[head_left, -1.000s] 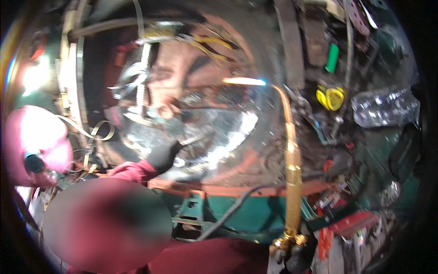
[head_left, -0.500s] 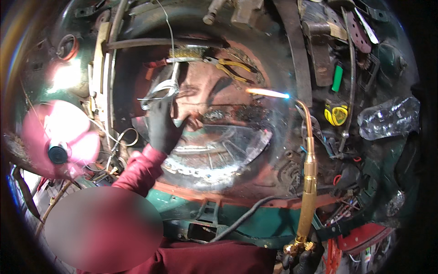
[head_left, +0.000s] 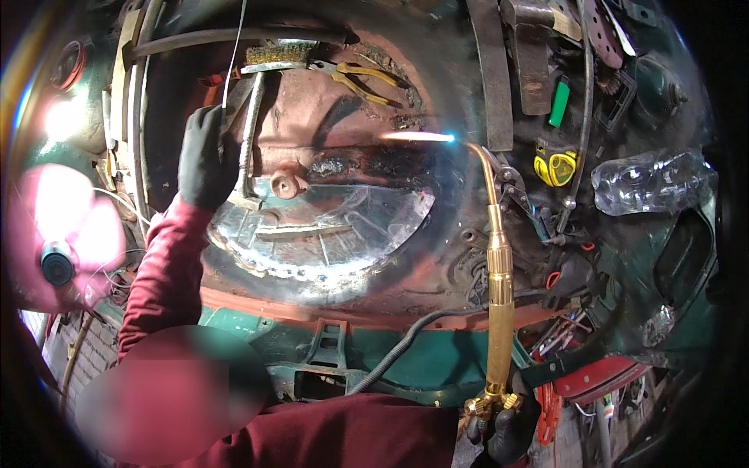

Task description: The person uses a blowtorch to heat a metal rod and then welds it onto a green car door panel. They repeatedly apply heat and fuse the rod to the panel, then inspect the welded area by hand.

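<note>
Green and rust-red metal floor (head_left: 425, 273) with a round well (head_left: 285, 117), scattered with tools.
A shiny half-round sheet (head_left: 367, 226) covers the well's near part; a wire brush (head_left: 278, 56) and yellow-handled pliers (head_left: 343, 76) lie at its far side. To the right rest a flat metal strip (head_left: 490, 74), a green cylinder (head_left: 559, 101), a yellow tape measure (head_left: 555, 166), a long rod (head_left: 581, 117) and a clear bottle (head_left: 651, 183).

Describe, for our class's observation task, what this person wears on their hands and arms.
The left hand and right hand wear plain, dark grey-to-black gloves. The left sleeve is maroon, creased, reaching the glove; the right sleeve is maroon too.
</note>
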Tool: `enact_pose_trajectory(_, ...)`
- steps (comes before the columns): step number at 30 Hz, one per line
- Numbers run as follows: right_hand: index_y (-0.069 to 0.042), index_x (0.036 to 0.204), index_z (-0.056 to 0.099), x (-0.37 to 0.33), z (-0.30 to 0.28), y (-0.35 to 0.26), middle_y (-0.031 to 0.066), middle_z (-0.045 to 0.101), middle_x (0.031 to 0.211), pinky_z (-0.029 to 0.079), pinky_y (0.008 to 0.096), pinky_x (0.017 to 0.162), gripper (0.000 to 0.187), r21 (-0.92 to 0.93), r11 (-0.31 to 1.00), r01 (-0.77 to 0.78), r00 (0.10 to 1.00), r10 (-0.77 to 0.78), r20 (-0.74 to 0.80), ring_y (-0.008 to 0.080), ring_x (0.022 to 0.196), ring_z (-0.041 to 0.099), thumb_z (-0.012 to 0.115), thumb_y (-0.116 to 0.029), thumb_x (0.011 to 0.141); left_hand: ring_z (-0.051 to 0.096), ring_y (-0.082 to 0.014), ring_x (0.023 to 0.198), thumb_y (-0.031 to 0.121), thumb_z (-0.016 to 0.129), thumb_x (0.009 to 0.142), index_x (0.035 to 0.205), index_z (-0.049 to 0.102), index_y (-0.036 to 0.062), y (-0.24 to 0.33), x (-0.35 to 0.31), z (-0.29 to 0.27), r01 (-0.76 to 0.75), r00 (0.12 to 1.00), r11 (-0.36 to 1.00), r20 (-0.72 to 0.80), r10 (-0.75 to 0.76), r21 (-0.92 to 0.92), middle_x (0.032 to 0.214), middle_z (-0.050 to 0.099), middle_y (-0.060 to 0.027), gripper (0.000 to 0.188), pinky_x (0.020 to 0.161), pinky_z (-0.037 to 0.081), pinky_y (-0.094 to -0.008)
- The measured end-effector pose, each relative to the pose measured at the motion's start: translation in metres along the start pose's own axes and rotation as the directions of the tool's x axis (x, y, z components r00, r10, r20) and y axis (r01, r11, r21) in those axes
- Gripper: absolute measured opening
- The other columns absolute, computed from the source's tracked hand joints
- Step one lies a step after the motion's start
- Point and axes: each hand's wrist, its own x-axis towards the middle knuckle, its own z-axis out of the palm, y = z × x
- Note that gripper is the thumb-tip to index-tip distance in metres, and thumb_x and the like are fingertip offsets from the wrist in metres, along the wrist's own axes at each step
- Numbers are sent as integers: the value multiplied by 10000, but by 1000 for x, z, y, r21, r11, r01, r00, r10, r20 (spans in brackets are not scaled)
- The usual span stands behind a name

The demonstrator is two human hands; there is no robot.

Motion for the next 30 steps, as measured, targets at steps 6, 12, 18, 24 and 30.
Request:
enact_pose_trajectory(6,65,1271,591,2,-8,-8,124,699,842,501,308,516,518,-255,967,4,998,13,65,165,584,654,627,-426,1108,673,-255,867,30,455,1000,1137,649,-97,96,-18,-96,144,989,819,73,-125,-555,970,643,-183,269,775,528,-346)
enact_pose_trajectory(12,23,1233,589,-1,23,-28,143,726,873,488,287,501,322,65,990,-127,990,131,-51,140,534,611,609,-283,1134,673,-150,723,446,517,1141,1165,707,-82,104,-69,-108,481,869,623,427,-248,-617,858,708,-98,562,678,533,-317)
enact_pose_trajectory(18,16,1230,591,18,24,-35,146,736,901,489,277,504,316,-89,988,-124,992,123,-14,123,536,595,612,-285,1136,619,-85,685,460,601,1130,1383,718,-30,75,-76,-104,710,624,486,775,-100,-509,772,661,-4,564,654,502,-264)
enact_pose_trajectory(24,36,1265,590,20,35,-49,139,741,945,503,268,543,393,18,983,-181,980,182,-82,113,575,611,641,-326,1122,575,-61,672,293,590,1159,1493,643,-27,68,-82,-85,893,365,242,925,103,-379,734,615,16,465,638,494,-260)
enact_pose_trajectory(30,84,1513,505,15,34,-47,143,746,1055,530,277,641,639,-113,992,-48,996,38,-84,108,714,646,670,-378,1103,612,-82,669,391,609,1143,1469,659,-34,65,-84,-58,894,337,274,935,113,-355,731,620,12,538,659,520,-271)
